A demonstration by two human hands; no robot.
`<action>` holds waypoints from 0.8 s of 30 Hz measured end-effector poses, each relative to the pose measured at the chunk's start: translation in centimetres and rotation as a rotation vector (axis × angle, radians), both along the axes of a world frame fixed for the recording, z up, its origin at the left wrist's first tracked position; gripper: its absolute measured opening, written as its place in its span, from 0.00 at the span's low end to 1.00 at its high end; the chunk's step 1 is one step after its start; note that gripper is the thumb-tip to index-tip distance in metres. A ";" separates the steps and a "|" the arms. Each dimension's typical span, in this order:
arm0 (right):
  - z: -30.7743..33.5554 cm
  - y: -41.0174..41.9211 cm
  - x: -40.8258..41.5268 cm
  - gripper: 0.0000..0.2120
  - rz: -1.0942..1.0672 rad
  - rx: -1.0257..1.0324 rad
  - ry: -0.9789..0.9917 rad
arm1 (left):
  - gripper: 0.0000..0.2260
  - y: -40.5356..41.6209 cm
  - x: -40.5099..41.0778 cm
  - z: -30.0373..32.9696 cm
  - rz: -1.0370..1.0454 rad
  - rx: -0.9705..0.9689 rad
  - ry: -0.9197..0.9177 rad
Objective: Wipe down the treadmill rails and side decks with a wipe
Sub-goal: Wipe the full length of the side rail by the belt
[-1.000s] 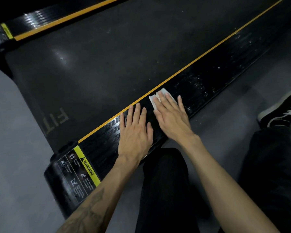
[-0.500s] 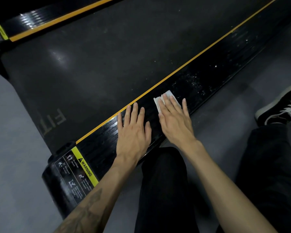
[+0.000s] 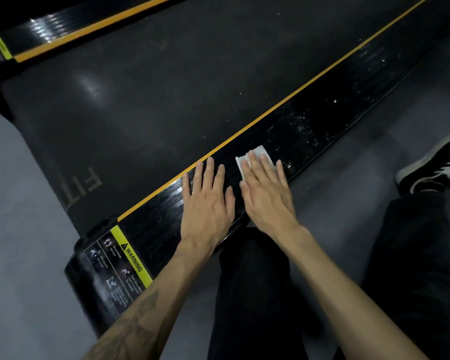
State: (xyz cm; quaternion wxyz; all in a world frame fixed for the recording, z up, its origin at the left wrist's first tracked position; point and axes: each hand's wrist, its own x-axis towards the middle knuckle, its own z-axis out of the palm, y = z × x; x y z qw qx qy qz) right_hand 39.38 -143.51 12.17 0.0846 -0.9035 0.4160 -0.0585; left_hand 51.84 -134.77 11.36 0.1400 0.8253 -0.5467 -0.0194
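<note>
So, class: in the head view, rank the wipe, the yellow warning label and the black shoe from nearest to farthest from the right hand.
1. wipe, under the right hand
2. black shoe, on the floor, far right
3. yellow warning label, at the deck's end, left

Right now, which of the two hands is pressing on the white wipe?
The right hand: its straight fingers press the wipe onto the side deck. The left hand rests on bare deck.

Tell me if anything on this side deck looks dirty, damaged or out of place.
The side deck carries a patch of whitish specks and smears just beyond the wipe, which lies flat under the right hand. The ribbed stretch near the left hand looks cleaner. No damage shows.
</note>
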 end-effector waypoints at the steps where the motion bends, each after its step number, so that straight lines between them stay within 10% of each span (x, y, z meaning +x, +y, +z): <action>1: 0.1 -0.2 0.3 0.31 0.022 0.014 -0.002 | 0.26 0.0 0.0 0.0 -0.001 -0.003 0.004; 24: 0.0 0.5 -0.3 0.31 -0.066 -0.002 -0.002 | 0.26 0.1 0.0 0.3 -0.017 -0.022 0.020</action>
